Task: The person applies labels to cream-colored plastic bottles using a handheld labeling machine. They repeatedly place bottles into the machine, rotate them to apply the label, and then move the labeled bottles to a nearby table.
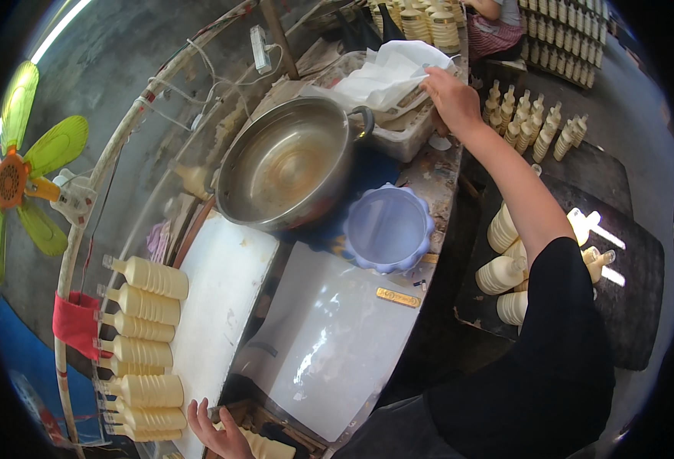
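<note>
At the far end of the bench, my right hand (453,101) is closed at the edge of a thin white sheet (390,73). The sheet lies crumpled over a pale plastic crate (402,138). Low in the view, my left hand (218,434) has its fingers apart and holds nothing. It hovers by the lower end of a white board (218,268), near a cream ribbed bottle (268,446) lying below the bench surface. More cream ribbed bottles (149,344) stand in a row along the board's left side.
Between my hands are a wide metal pan (283,164), a blue scalloped basin (389,228) and a glossy white sheet (329,336) bearing a small gold label (398,297). A green fan (16,180) stands left. Bottles fill dark boards (620,283) at right; another person (493,27) sits beyond.
</note>
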The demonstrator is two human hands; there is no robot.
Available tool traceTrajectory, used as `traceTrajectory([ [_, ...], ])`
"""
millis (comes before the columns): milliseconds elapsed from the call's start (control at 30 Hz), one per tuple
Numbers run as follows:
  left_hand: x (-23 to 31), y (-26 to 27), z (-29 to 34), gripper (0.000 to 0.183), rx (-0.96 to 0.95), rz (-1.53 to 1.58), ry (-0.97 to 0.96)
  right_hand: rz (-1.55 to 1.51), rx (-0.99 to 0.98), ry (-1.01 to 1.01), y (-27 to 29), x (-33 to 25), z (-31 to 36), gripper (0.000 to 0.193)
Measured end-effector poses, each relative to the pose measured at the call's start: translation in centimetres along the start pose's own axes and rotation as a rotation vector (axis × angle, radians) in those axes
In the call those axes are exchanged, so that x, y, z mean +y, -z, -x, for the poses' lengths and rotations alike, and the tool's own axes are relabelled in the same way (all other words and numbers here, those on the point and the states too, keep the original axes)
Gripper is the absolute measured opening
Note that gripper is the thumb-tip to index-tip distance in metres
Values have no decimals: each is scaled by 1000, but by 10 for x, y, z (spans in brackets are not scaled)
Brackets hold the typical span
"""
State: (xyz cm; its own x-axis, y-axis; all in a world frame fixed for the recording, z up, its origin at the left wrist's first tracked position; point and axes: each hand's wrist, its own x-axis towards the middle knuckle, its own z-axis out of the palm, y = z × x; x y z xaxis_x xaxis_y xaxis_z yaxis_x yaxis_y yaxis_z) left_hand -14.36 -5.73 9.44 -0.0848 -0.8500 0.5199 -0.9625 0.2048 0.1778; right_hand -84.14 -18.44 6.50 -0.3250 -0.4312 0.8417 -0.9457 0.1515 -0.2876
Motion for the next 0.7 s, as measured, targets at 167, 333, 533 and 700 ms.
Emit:
traceTrajectory([
  [167,2,1,-4,41,-4,-90,-91,75,-92,185,18,-11,34,7],
  [333,17,-3,-8,41,-44,110,98,155,-140,224,22,-7,68,6],
  [533,20,-2,-15,40,-24,62,-20,-5,-228,97,17,-1,77,15],
  [700,17,-3,-13,39,-3,51,-41,-182,-414,-320,9,2,54,36],
])
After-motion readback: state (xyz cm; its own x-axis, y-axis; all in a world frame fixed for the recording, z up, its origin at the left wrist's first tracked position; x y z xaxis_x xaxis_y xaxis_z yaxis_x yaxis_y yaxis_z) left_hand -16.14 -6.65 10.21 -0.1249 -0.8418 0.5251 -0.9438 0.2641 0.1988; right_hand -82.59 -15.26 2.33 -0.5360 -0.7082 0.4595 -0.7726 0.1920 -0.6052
